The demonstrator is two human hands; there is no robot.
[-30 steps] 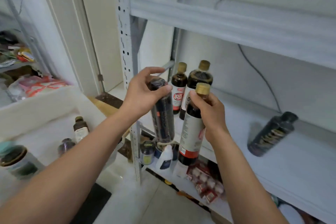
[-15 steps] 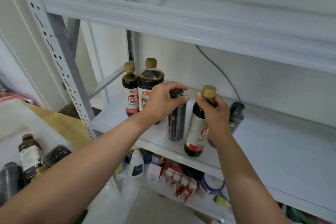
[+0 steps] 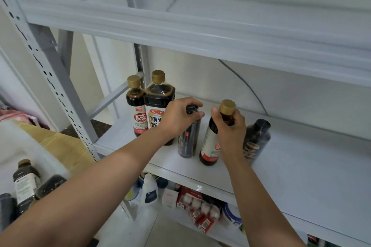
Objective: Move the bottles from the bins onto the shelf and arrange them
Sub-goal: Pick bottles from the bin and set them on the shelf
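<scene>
My left hand grips the top of a black-capped dark bottle that stands on the grey shelf. My right hand holds the neck of a gold-capped dark bottle standing just right of it. Two more gold-capped bottles, a slim one and a wide one, stand behind at the left. Another black bottle stands behind my right hand. Down at the lower left, a bin holds more bottles.
The shelf board above hangs low over the bottles. A perforated upright post stands at the left. The lower shelf carries a white jug, red packets and a roll of tape. A black cable runs down the wall.
Both hands carried their bottles from the air in front of the rack onto the shelf and stood them upright. The black bottle at the right, earlier leaning, now stands behind my right hand.
</scene>
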